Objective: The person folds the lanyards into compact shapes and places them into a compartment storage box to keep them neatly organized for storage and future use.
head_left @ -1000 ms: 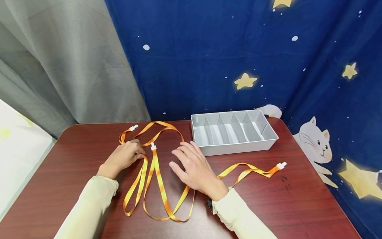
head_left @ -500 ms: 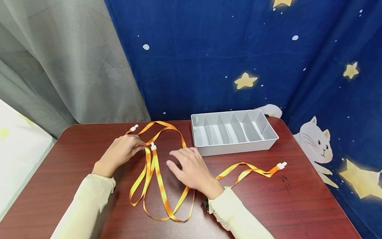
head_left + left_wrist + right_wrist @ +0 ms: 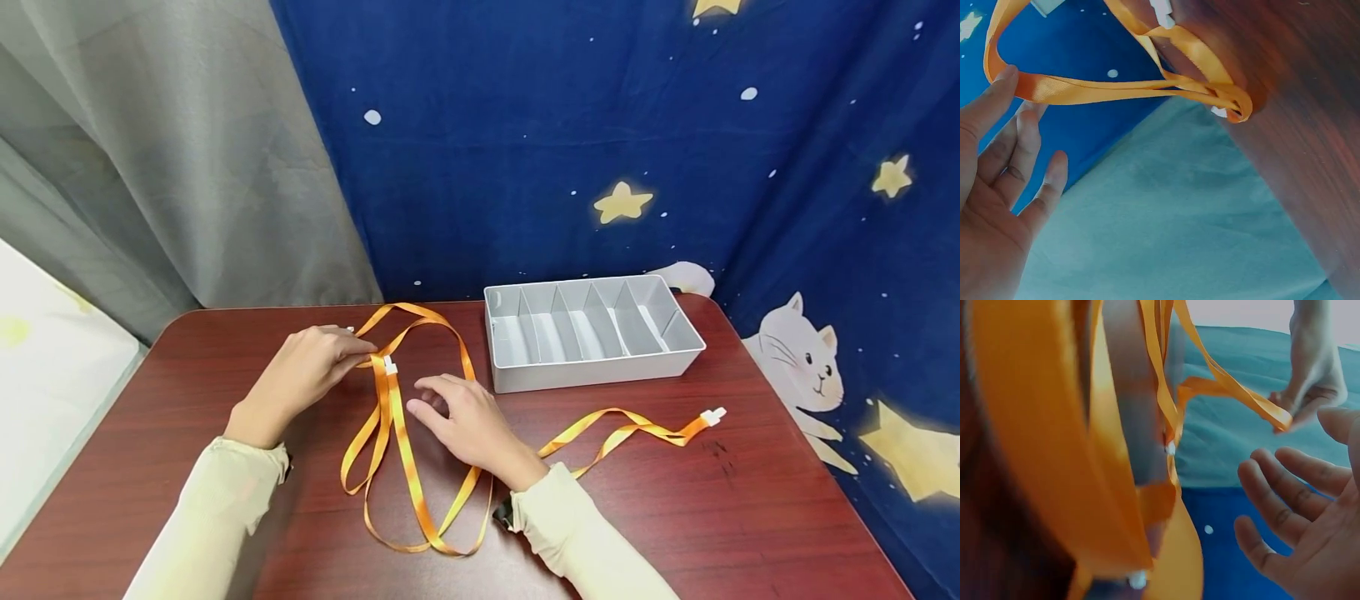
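1. The left hand (image 3: 303, 367) pinches an orange lanyard (image 3: 1079, 91) between thumb and fingers, its strap partly raised above the table (image 3: 750, 533).
2. The right hand (image 3: 468, 421) hovers near, fingers loosely parted, apparently holding nothing.
3. More lanyard straps (image 3: 407, 454) loop to the left and front of the gray divided tray (image 3: 592, 375).
4. The ribbon looks light, limp and smooth, likelier to twist or slip than break.
5. The stiffer white clip (image 3: 712, 416) probably offers the surest hold; elsewhere, pinch both strap layers flat.

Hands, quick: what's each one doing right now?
Left hand: holding, pinching an orange lanyard strap between thumb and fingers.
Right hand: open, fingers relaxed, holding nothing.
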Motion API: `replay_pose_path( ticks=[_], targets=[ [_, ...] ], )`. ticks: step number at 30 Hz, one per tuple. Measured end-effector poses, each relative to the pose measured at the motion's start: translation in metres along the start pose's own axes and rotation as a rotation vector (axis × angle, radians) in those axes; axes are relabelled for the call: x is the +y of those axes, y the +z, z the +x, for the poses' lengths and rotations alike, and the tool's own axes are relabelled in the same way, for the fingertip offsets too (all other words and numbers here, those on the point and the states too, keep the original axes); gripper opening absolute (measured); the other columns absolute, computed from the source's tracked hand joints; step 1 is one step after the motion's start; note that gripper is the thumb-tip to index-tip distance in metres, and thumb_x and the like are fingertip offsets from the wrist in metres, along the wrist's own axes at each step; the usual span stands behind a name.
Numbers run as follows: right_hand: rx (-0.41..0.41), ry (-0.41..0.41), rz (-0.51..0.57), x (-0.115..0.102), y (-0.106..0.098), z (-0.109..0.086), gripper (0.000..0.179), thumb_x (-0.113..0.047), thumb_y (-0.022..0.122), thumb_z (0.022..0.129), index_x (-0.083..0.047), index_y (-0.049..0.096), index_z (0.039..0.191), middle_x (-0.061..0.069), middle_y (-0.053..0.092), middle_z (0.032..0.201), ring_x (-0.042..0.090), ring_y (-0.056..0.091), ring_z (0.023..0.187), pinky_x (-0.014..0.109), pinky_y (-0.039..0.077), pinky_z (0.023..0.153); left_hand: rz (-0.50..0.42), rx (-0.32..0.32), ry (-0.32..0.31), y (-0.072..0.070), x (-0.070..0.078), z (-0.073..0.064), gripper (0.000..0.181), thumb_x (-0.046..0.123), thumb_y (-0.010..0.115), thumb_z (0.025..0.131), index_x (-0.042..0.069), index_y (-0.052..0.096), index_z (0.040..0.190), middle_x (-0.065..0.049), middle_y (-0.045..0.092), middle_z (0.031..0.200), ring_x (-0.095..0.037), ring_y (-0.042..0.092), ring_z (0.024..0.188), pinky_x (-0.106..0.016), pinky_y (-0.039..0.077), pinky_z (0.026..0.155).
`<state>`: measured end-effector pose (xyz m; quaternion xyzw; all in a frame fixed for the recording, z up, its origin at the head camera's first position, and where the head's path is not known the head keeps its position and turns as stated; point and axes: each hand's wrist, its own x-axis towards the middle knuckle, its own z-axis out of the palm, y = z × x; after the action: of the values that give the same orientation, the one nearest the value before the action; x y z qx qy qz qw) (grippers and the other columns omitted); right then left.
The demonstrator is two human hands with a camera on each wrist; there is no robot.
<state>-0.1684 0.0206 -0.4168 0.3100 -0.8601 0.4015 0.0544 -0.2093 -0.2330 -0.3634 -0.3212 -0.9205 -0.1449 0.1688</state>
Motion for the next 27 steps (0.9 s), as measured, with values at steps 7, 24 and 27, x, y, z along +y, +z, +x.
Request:
replay_pose_path(
  ticks=[7, 24, 27],
  targets=[
    [-0.045, 0.08, 0.203, 0.002, 0.014, 0.012, 0.036, -0.03, 0.063, 0.099, -0.005, 0.066, 0.124, -0.002, 0.065, 0.095, 0.004, 0.059, 0.077, 0.021, 0.05, 0.07, -0.008, 0.059, 0.054, -0.002, 0.005, 0.005, 0.019, 0.012, 0.081, 0.081, 0.012, 0.079, 0.099, 0.002, 0.07, 0.082, -0.013, 0.059, 0.07, -0.034, 0.05, 0.062],
    [-0.066, 0.134, 0.408, 0.007, 0.032, 0.027, 0.03, -0.02, 0.059, 0.102, 0.0, 0.064, 0.123, 0.017, 0.069, 0.09, 0.034, 0.065, 0.071, 0.021, 0.048, 0.057, -0.01, 0.104, 0.108, -0.005, 0.01, 0.011, 0.019, 0.004, 0.077, 0.083, 0.01, 0.078, 0.101, 0.001, 0.068, 0.083, -0.014, 0.06, 0.071, -0.035, 0.051, 0.064],
    [-0.064, 0.131, 0.459, 0.006, 0.032, 0.031, 0.026, -0.015, 0.058, 0.101, 0.003, 0.064, 0.119, 0.023, 0.065, 0.087, 0.04, 0.061, 0.069, 0.02, 0.046, 0.055, -0.013, 0.114, 0.123, -0.006, 0.012, 0.014, 0.019, 0.003, 0.076, 0.084, 0.01, 0.078, 0.101, 0.0, 0.069, 0.084, -0.016, 0.063, 0.075, -0.038, 0.052, 0.067]
  ],
)
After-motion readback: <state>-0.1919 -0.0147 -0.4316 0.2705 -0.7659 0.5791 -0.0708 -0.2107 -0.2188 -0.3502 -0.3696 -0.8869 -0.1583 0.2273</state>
